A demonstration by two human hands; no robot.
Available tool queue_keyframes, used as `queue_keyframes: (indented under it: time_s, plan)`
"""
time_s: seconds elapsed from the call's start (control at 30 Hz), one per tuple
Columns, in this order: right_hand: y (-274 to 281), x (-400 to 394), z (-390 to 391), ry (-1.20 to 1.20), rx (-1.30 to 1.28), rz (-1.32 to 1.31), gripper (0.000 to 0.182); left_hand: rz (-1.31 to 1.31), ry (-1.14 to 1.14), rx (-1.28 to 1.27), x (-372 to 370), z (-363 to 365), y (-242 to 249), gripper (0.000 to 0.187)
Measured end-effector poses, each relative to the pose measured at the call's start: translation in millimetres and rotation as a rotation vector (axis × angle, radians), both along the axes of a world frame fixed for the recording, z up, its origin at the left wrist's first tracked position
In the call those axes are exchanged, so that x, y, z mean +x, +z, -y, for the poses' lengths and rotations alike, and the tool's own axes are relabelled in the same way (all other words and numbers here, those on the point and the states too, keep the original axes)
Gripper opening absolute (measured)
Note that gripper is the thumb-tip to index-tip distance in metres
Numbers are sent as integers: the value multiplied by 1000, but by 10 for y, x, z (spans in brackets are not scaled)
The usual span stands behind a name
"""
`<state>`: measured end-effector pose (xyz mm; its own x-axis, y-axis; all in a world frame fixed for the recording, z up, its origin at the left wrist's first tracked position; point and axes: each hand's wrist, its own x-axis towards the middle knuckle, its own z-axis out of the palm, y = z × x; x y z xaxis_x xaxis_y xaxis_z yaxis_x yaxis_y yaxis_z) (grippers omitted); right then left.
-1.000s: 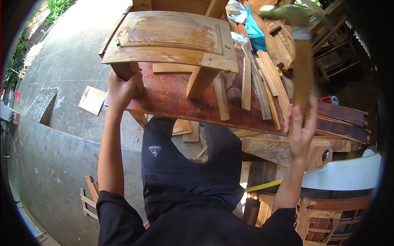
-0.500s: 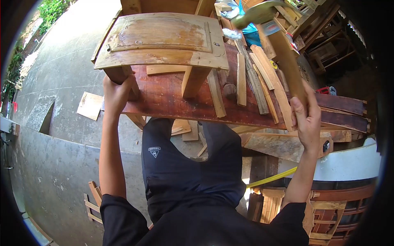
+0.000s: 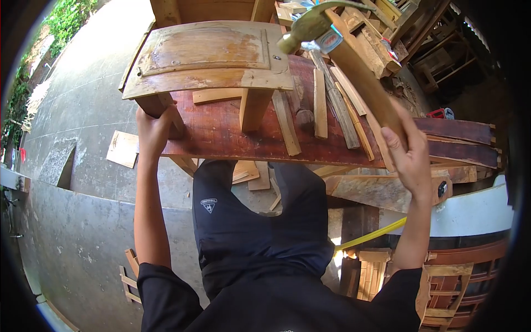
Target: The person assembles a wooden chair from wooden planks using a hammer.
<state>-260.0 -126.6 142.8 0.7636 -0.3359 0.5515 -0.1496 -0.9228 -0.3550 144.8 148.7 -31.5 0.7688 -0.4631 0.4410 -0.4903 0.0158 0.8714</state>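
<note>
A claw hammer (image 3: pixel 365 74) is raised at the upper right, its head near the right edge of a curved wooden panel (image 3: pixel 207 52). Around the lower part of its wooden handle, my right hand (image 3: pixel 406 149) is closed. The panel rests on wooden blocks that stand on a red-brown bench (image 3: pixel 221 141). Under the panel's left side, my left hand (image 3: pixel 155 130) grips a dark wooden block (image 3: pixel 176 119). Its fingers are partly hidden behind the block. A lighter block (image 3: pixel 254 110) supports the panel further right.
Several wood strips (image 3: pixel 319 105) lie on the bench between the panel and my right hand. Dark curved boards (image 3: pixel 459 133) extend to the right. A yellow strap (image 3: pixel 370 235) hangs below the bench. Wood scraps (image 3: pixel 123 148) lie on the concrete floor.
The hammer and my right hand have moved left, bringing the hammer head closer to the panel's right edge. The panel appears slightly further left. My left hand keeps its grip.
</note>
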Motion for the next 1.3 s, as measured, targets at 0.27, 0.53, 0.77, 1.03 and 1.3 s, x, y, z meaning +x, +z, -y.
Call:
queue_keyframes:
  time_s: [0.27,0.53,0.77,1.03,1.3]
  plan:
    - [302,89,-239,-7,504,497,47,-2,10,-31,-32,16,21,21]
    - [82,-22,-57,-12,128,-65,50,-23,17,-46,-21,30,-2,22]
    - [311,-76,-29,-68,255,292,48,-6,3,-23,2,12,0,23]
    - [141,-36,-24,-1,326,114,46,-32,5,-53,-16,30,-10,22]
    - [-109,-157,-5,-218,259,-69,50,2,17,-38,-24,2,7,21]
